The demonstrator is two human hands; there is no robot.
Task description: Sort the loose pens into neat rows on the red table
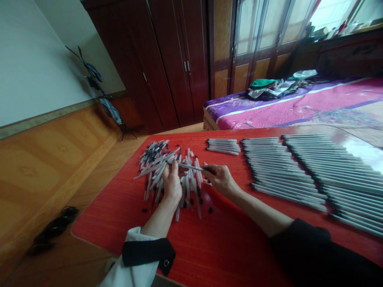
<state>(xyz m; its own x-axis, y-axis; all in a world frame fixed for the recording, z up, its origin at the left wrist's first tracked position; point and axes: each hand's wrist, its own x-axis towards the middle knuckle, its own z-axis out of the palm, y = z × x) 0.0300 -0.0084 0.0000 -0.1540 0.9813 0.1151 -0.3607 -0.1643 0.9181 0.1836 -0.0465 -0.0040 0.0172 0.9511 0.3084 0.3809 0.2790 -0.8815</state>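
Between my two hands stretches a thin pen (pixel 191 166) with a pale, see-through barrel. My left hand (pixel 172 183) is closed on its left part, thumb on top. My right hand (pixel 222 179) pinches the other end, where a dark piece shows at the fingertips. Beneath and around my left hand lies a loose heap of clear pen barrels (pixel 187 187), pointing many ways. Behind it is a pile of small black and clear pen parts (pixel 154 152). A few black bits, such as a small plug (pixel 210 210), are scattered on the red table (pixel 119 207).
Right of my hands, assembled pens lie in rows with dark ends leftward: a small row (pixel 223 146), a middle row (pixel 278 169) and a long row (pixel 344 175). Beyond the table stand a bed (pixel 269 109) with clothes, dark wardrobes (pixel 176 59) and a coat stand (pixel 103 89).
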